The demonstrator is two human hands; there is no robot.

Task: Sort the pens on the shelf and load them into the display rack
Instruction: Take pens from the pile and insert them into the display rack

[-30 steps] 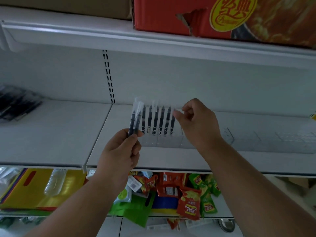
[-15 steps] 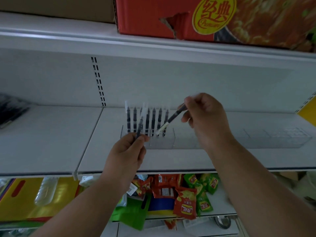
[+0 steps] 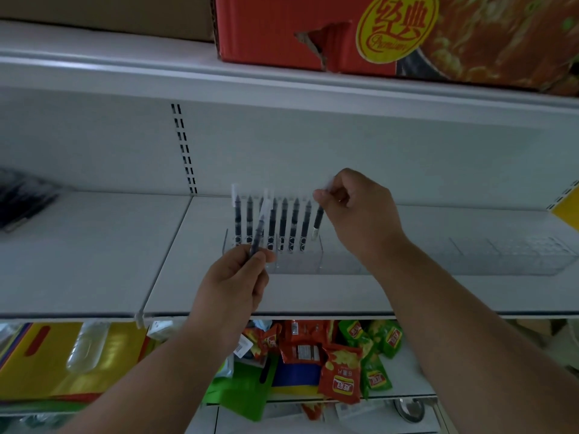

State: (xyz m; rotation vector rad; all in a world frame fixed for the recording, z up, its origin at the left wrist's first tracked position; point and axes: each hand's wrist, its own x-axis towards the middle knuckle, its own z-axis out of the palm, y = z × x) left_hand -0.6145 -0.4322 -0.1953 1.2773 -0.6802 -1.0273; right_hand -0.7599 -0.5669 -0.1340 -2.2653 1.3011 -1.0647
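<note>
A clear display rack (image 3: 332, 261) stands on the white shelf (image 3: 94, 264). Several black pens with clear caps (image 3: 283, 223) stand upright in its left slots. My right hand (image 3: 357, 214) pinches one black pen (image 3: 318, 219) by its top end, holding it upright at the right end of the row, tip down over the rack. My left hand (image 3: 238, 277) grips another pen (image 3: 259, 228) by its lower end in front of the row, tilted slightly right.
More dark pens in clear packs (image 3: 22, 202) lie at the shelf's far left. A red carton (image 3: 376, 36) sits on the shelf above. Snack packets (image 3: 341, 368) and a yellow board (image 3: 40, 358) fill the shelf below. The rack's right slots (image 3: 501, 252) hold nothing.
My right hand turned its pen from slanted to upright and brought it down at the right end of the row. The left hand stayed in front of the rack with its pen.
</note>
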